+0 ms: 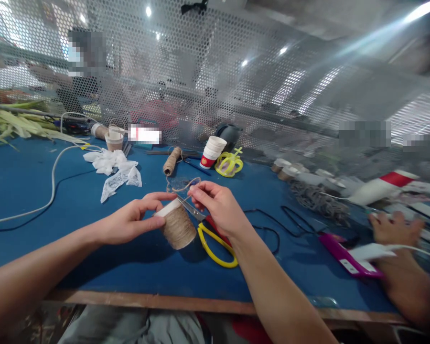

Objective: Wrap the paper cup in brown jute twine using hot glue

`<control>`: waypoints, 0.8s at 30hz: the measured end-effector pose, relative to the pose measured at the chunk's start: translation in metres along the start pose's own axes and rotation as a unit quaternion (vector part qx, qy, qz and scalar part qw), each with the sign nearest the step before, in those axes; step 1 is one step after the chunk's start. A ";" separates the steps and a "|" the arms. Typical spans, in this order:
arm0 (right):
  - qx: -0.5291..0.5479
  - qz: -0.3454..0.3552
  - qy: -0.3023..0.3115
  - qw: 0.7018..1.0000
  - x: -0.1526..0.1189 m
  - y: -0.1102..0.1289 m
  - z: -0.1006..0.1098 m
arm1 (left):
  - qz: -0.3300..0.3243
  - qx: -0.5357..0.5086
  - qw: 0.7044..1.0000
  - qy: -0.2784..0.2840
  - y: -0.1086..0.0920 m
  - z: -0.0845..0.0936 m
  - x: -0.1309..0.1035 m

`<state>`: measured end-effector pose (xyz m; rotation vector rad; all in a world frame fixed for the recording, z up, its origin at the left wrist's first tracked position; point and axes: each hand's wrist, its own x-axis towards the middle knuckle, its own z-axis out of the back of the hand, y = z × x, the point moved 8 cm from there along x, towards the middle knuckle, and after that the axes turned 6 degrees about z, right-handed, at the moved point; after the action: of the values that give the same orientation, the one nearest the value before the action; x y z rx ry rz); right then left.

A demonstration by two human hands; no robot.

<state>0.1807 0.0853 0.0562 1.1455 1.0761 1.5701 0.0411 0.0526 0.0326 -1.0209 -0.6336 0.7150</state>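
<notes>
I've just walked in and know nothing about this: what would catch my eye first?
Probably the twine-wrapped cup at the centre, held in the left hand while the right hand pinches a strand of twine by its rim. Just right of the cup are yellow-handled scissors. Farther right, a bright magenta tool stands out on the blue table.

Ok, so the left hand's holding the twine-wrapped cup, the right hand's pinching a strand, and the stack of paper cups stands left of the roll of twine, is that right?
Not quite: the head view shows the stack of paper cups standing right of the roll of twine. The left hand holds the twine-wrapped cup and the right hand pinches a strand, as you said.
</notes>
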 end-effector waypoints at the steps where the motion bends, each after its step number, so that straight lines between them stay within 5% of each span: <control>1: 0.001 -0.004 -0.002 1.000 -0.001 -0.002 0.000 | -0.001 -0.001 1.000 0.003 -0.001 -0.001 0.000; 24: 0.005 -0.004 0.045 0.999 -0.009 -0.014 -0.016 | -0.030 -0.033 0.999 0.029 -0.013 -0.001 -0.004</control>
<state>0.1689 0.0781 0.0378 1.0848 1.1477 1.6249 0.0428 0.0444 0.0438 -1.0756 -0.6390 0.6142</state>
